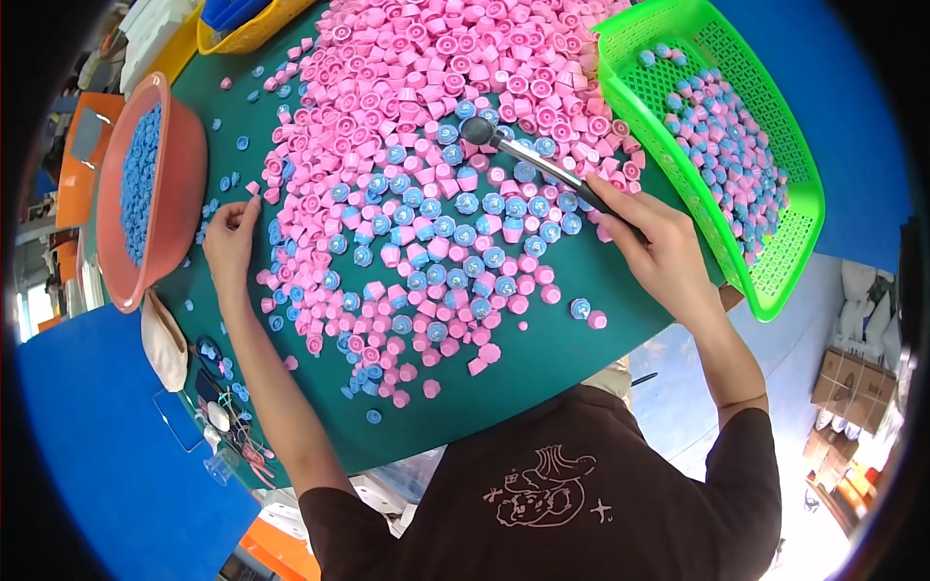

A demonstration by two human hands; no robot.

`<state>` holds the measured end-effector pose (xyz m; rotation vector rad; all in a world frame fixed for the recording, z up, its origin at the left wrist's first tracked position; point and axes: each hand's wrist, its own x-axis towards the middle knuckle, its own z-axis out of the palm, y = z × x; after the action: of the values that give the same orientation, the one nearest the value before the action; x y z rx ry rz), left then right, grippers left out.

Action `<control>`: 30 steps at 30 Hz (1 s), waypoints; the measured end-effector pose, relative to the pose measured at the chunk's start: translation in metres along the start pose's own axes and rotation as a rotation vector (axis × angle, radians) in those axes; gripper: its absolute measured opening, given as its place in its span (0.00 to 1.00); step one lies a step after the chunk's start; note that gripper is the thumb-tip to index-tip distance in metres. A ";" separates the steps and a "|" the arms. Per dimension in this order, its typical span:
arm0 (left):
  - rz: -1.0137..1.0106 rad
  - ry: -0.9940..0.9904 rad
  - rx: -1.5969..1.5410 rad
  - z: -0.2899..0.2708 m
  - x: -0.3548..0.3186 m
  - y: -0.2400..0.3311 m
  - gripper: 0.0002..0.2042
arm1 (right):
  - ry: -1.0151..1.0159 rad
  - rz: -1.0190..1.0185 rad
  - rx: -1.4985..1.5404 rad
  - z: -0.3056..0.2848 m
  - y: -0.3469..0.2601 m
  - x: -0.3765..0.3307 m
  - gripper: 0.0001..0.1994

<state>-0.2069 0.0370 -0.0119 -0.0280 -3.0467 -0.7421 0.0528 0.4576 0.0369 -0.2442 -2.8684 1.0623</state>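
My right hand [668,247] is wrapped round the dark grip of a small hammer [542,165]. Its silver shaft points to the far left, and its round dark head hangs over the pile. Below it spreads a heap of small pink cups [417,58]. Many nearer ones carry blue ruffled caps [465,203], like tiny cupcakes. At the heap's left edge, my left hand [231,242] is closed with fingers curled together. A pink cup [253,188] shows right at its fingertips; whatever is inside the fingers is hidden. Loose blue caps lie close to that hand.
A salmon-coloured basin [184,165] of blue caps stands at the left of the green table [542,349]. On the right, a bright green basket [668,160] holds finished-looking pink-and-blue pieces. A yellow basket [252,37] is far left. Cords and small tools [218,416] lie near left.
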 end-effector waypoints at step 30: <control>0.117 0.216 -0.518 -0.018 -0.029 0.035 0.14 | 0.022 -0.052 -0.049 -0.011 -0.010 0.003 0.22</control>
<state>-0.1776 0.0597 0.0204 -0.1180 -2.5478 -1.3927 0.0496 0.4572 0.0518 -0.1817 -2.8672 0.9749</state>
